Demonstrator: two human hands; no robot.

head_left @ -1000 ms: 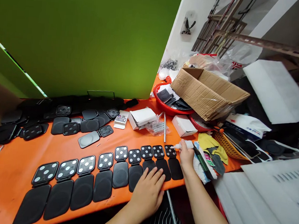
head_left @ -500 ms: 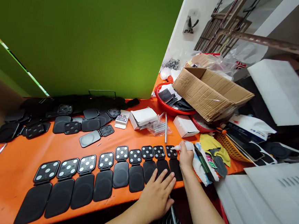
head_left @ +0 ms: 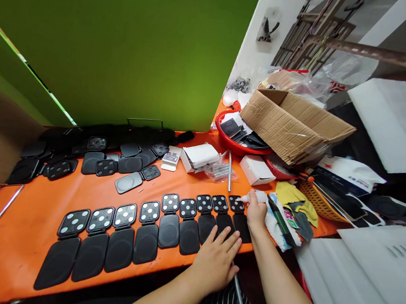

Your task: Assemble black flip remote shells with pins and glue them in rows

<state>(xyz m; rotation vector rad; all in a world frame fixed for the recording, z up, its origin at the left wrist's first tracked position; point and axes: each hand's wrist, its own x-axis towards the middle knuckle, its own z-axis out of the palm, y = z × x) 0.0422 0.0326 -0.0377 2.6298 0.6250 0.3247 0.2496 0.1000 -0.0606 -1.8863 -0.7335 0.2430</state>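
Observation:
My right hand (head_left: 256,211) is closed round a small white squeeze bottle (head_left: 256,197) with a narrow nozzle. The nozzle tip is over the right end panel (head_left: 236,203), a black square with pale dots; whether it touches cannot be told. Fingers spread, my left hand (head_left: 216,256) lies at the table's front edge, its fingertips on or just over the black pads (head_left: 223,222) near the right end. Several hinged black pads lie unfolded in a row, each joined to a dotted panel (head_left: 125,215). A metal tube (head_left: 237,288) sticks out below my left hand.
More black folding pads (head_left: 128,182) lie at the back left of the orange table (head_left: 172,180). White boxes (head_left: 200,155), a red basin (head_left: 236,147) and a cardboard box (head_left: 289,126) stand behind. Cloths (head_left: 296,199) and a yellow basket (head_left: 320,198) are on the right.
The camera view has shifted slightly, so the table scene sits a little further right. My right hand still holds the bottle at the end panel, and my left hand stays spread.

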